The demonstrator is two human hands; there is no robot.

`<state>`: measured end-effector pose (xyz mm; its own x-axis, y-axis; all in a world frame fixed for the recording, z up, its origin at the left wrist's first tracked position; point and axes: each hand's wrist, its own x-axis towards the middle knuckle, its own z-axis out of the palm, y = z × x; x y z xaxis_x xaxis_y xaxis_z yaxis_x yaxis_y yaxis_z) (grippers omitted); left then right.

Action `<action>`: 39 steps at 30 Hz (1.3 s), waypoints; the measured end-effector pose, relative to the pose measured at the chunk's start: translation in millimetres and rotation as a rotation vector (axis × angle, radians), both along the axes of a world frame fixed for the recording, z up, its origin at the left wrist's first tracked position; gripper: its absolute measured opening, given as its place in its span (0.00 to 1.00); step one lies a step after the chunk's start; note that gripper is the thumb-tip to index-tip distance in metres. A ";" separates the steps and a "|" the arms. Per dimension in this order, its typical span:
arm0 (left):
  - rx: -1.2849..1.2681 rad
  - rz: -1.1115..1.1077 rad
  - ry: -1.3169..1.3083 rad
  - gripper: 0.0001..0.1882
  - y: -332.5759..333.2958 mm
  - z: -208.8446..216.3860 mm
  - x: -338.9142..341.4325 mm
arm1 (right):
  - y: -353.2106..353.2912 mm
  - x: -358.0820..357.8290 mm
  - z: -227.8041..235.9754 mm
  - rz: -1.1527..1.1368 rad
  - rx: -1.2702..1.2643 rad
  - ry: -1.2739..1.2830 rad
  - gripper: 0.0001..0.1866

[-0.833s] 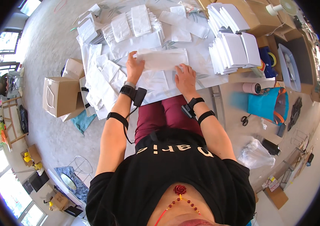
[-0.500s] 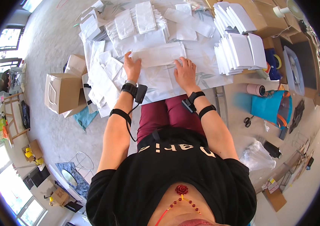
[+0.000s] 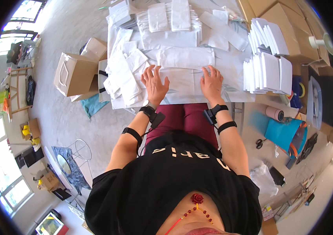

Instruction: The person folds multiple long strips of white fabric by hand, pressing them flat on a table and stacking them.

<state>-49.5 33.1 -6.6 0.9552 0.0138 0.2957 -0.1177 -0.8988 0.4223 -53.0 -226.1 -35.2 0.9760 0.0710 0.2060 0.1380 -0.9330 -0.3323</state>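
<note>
A long white, thin folded sheet [image 3: 186,57] lies flat across the middle of the table; whether it is paper or plastic I cannot tell. Just below its left end is my left hand [image 3: 155,85], open, with the fingers spread and the thumb out to the side. My right hand [image 3: 212,84] rests by the lower right corner, fingers extended and slightly apart, the tips near or on the edge. Between the hands a flat pale layer [image 3: 182,80] covers the tabletop. To the left lies a loose heap of white pieces [image 3: 123,74].
Folded white stacks [image 3: 169,35] lie at the far side. White card-like bundles [image 3: 268,72] stand at the right edge, beside cardboard boxes [image 3: 292,35]. Cartons [image 3: 74,74] sit left of the table. A blue bag [image 3: 282,131], pink bottle [image 3: 275,113] and scissors [image 3: 259,144] are lower right.
Both hands have drawn back toward me from the sheet. My left hand has let go of its left end and spread its fingers. The whole view has shifted.
</note>
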 end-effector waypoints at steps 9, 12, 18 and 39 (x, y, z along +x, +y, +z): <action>-0.130 0.101 0.003 0.18 17.7 -25.3 50.4 | 1.8 1.9 -2.7 0.006 -0.038 0.014 0.28; -0.129 0.135 0.014 0.15 9.0 -32.2 64.1 | 2.0 2.1 -3.9 -0.004 -0.028 0.019 0.27; -0.093 0.157 0.043 0.07 -3.1 -37.3 70.6 | 1.8 1.3 -3.7 -0.014 -0.026 0.022 0.28; -0.637 -0.072 0.017 0.06 -54.6 22.8 47.1 | -2.0 -8.9 -11.8 -0.138 0.560 0.060 0.23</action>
<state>-2.5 -21.5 16.2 0.9649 0.1173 0.2350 -0.1568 -0.4608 0.8736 -61.9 -228.1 -47.0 0.9796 -0.1620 0.1191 -0.0073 -0.6206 -0.7841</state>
